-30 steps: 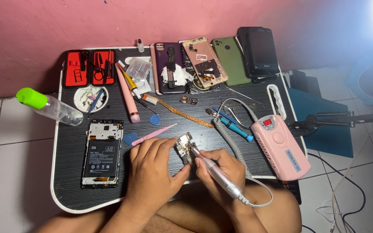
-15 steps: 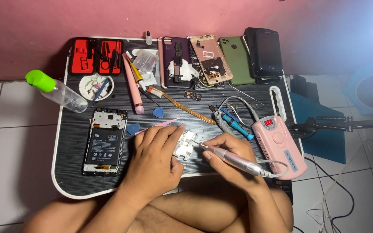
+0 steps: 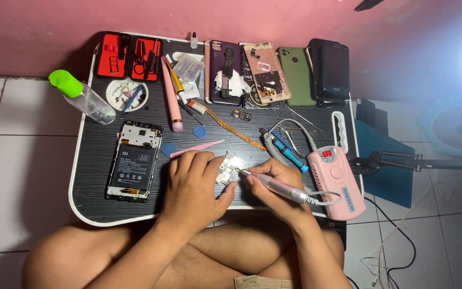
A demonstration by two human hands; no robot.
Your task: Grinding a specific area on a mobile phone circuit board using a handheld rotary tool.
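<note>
A person sits at a black worktop (image 3: 97,160). The left hand (image 3: 196,184) pins a small circuit board (image 3: 230,167), lying at worktop centre. The right hand (image 3: 274,182), at 3 o'clock of it, grips a pink rotary pen (image 3: 274,185), tip apparently touching the board. Grinding seems underway; steady, light pressure is needed next.

both forearms are bare, no sleeves, rings or watch; bare knees, and a strip of tan shorts (image 3: 255,281) below.
</note>
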